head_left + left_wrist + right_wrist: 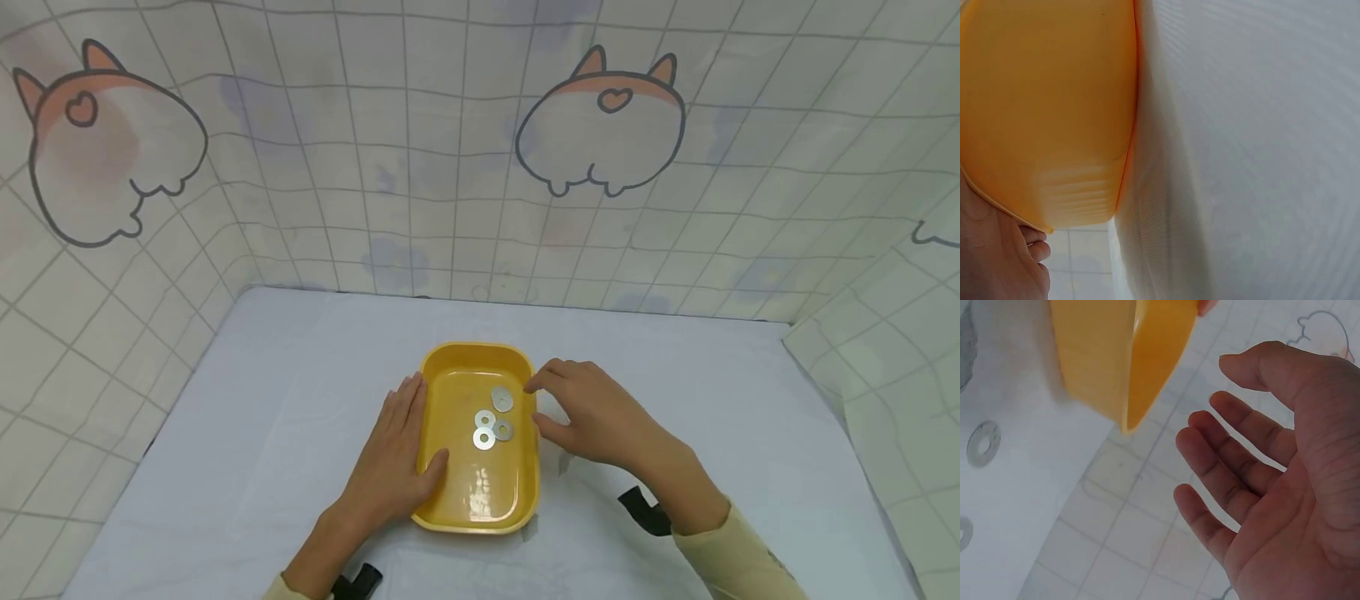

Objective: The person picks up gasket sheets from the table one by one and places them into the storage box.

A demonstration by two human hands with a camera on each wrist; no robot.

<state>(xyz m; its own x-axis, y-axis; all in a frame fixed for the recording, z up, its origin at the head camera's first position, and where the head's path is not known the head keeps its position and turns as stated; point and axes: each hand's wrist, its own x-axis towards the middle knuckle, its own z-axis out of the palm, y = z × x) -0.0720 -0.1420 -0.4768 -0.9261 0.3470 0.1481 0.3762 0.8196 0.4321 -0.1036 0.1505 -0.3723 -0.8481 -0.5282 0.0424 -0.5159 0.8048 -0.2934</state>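
The yellow tray (450, 521) lies on the white-covered table, with several flat metal washers (483, 438) inside, some overlapping. My left hand (393, 467) rests along the tray's left rim, fingers straight and thumb reaching over the rim. In the left wrist view, the tray's outer wall (1054, 112) fills the upper left above the palm (997, 250). Just beside the right rim is my right hand (592, 412), its fingers bent and nothing between fingertips and thumb. The right wrist view shows a loose washer (984, 444) on the table; in the head view the right hand hides that spot.
Small grey patches (565, 463) lie on the cloth right of the tray. Black straps (647, 512) sit at both wrists. A tile-patterned curtain (435, 167) with cartoon animal drawings surrounds the back and sides of the table (285, 400).
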